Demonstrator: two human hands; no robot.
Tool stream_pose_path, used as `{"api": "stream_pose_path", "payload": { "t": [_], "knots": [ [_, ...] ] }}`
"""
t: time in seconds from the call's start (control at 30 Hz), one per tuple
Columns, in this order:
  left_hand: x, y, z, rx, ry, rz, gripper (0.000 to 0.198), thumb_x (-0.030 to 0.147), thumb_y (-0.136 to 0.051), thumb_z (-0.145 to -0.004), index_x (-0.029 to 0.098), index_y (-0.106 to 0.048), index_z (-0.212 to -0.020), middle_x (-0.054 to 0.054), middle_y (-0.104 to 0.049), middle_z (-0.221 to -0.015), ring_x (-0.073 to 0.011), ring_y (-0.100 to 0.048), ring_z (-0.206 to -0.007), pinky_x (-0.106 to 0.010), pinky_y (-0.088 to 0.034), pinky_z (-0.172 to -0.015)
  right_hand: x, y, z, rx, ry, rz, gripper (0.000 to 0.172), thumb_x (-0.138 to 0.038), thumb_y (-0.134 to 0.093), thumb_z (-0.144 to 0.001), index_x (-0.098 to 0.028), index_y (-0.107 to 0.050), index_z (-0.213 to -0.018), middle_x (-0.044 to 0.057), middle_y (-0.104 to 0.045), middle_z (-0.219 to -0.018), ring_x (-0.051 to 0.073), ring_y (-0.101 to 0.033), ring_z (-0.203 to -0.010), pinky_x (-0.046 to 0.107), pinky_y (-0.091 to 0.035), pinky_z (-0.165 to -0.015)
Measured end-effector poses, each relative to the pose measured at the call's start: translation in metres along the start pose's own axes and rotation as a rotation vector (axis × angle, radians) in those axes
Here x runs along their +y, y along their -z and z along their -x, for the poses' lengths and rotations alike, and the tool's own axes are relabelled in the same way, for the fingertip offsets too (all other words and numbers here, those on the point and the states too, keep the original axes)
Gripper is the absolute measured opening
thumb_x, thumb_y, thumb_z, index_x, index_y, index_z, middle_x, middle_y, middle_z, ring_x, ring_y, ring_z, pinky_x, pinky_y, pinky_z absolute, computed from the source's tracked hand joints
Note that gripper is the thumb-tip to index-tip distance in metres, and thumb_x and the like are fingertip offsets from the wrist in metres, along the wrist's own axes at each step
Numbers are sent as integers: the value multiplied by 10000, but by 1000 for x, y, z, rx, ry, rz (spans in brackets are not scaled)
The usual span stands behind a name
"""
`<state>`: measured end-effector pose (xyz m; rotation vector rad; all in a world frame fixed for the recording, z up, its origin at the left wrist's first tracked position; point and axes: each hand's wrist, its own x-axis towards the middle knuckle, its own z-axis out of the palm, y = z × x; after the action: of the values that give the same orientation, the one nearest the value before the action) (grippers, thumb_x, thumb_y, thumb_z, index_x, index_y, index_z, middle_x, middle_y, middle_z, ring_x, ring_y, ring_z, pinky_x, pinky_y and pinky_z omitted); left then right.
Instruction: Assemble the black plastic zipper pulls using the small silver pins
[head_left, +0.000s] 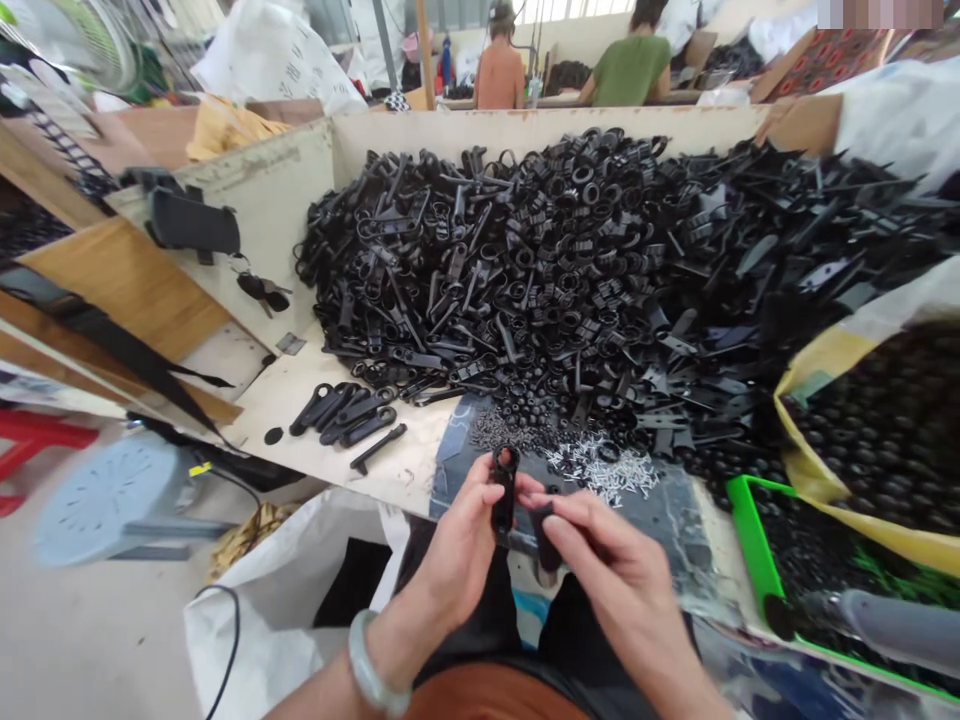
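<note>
My left hand (466, 528) is closed round a long black plastic part with a ring at its top (504, 490), held upright. Close beside it, my right hand (611, 545) pinches a dark, flat-looking black piece (546, 538), whose exact kind I cannot make out. The two pieces are a small gap apart, above the front edge of the bench. Just beyond my hands lie a heap of silvery pins (611, 468) and a scatter of small dark pieces (506, 425). Several similar black ring-ended parts (349, 410) lie in a group to the left.
A large heap of black plastic parts (480, 260) fills the walled bench. At right are a green tray (748, 530) and a yellow-edged sack (795, 400). A white sack (277, 580), a blue stool (112, 500) and hanging keys (264, 290) are left. Two people sit far back.
</note>
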<state>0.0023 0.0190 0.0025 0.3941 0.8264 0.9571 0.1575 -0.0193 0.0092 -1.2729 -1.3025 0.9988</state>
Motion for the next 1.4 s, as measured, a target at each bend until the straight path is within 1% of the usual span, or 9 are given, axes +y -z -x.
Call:
{"api": "stream_pose_path", "payload": {
  "t": [0.07,0.17,0.3,0.57,0.83,0.97,1.1,1.23,1.4],
  "knots": [
    [-6,-3,3,55,-19,41,432,274,-679,-783,220,-633,-1209,-42,-702,-1247,-243,-565,-1266,-370,-370,-1116,8,-20,11,62,-183,-162,309,-392,-734,-892,-243,-789,-1156,28,-716,-777,167,-642,-652,280,-543,-591],
    [-16,-5,8,92,-28,77,469,295,-722,-755,216,-667,-1214,-52,-659,-1369,-258,-458,-1412,-374,-299,-1202,18,-35,14,215,-278,-284,330,-423,-811,-810,-215,-787,-1065,47,-759,-856,171,-677,-718,280,-572,-657],
    [-27,-6,12,102,-47,76,448,327,-757,-748,212,-702,-1178,-67,-683,-1322,-273,-471,-1400,-393,-303,-1209,20,-38,11,283,-294,-294,278,-419,-846,-760,-195,-776,-908,77,-789,-927,208,-725,-805,319,-598,-747],
    [-39,-4,14,127,-120,48,336,362,-782,-788,238,-720,-1094,-37,-710,-1219,-231,-555,-1272,-352,-399,-1112,22,-41,14,311,-297,-317,291,-426,-840,-771,-192,-771,-931,82,-790,-957,234,-731,-869,371,-599,-825],
    [-44,-8,19,11,-156,-65,303,394,-725,-910,251,-667,-1172,-64,-675,-1318,-229,-612,-1229,-374,-446,-1088,26,-36,15,284,-260,-147,266,-453,-785,-813,-191,-741,-794,32,-698,-776,146,-582,-635,267,-497,-601],
    [-49,-6,20,39,-139,-75,389,467,-741,-887,266,-673,-1212,-77,-654,-1362,-243,-634,-1213,-370,-506,-1031,24,-29,11,300,-226,-16,251,-424,-806,-768,-197,-749,-859,40,-670,-893,110,-479,-575,258,-480,-531],
    [-55,2,19,85,-187,-212,415,491,-679,-927,254,-667,-1267,-96,-683,-1318,-254,-645,-1200,-361,-526,-1008,23,-34,9,270,-344,-236,363,-472,-833,-749,-198,-682,-932,-23,-601,-740,94,-475,-508,229,-486,-440],
    [-48,12,22,103,-239,-541,429,514,-572,-977,232,-676,-1282,-102,-728,-1172,-252,-674,-1045,-323,-577,-850,22,-34,9,143,-459,-453,450,-497,-860,-733,-210,-627,-991,-75,-552,-693,90,-514,-389,223,-448,-335],
    [-34,22,30,-19,-268,-748,556,489,-505,-1008,194,-523,-1480,-94,-714,-962,-198,-641,-773,-305,-569,-724,23,-25,9,53,-488,-485,429,-456,-875,-739,-201,-650,-1000,-63,-582,-733,108,-594,-469,235,-488,-441]
  ]
}}
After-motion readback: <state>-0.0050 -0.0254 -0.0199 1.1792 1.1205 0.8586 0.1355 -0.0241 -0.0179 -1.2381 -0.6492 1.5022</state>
